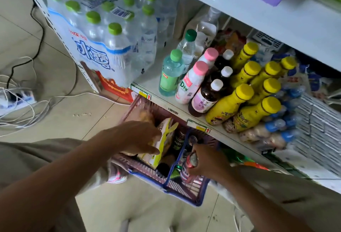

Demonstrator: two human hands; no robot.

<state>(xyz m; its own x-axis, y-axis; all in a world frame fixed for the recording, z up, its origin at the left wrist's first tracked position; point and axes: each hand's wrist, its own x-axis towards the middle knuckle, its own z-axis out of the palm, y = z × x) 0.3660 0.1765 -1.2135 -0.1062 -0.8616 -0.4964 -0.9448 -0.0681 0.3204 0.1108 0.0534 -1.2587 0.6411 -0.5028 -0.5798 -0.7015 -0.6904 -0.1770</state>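
Note:
A purple shopping basket (pixel 186 193) with a blue handle sits on the floor below a white shelf. It holds snack packets, dark cans and bottles. My left hand (pixel 140 137) reaches into the basket and holds a yellow-and-white snack packet (pixel 162 146) between thumb and fingers. My right hand (pixel 208 161) grips a red-and-white can (pixel 191 160) over the basket's right half, beside the blue handle. Another can top (pixel 192 139) shows just above it.
The white shelf (pixel 166 102) carries yellow-capped bottles (pixel 245 100), pink-capped bottles (pixel 191 82), dark bottles with white caps, a green bottle (pixel 170 74) and a shrink-wrapped water pack (pixel 103 34). White cables and a power strip (pixel 16 98) lie on the tiled floor at left.

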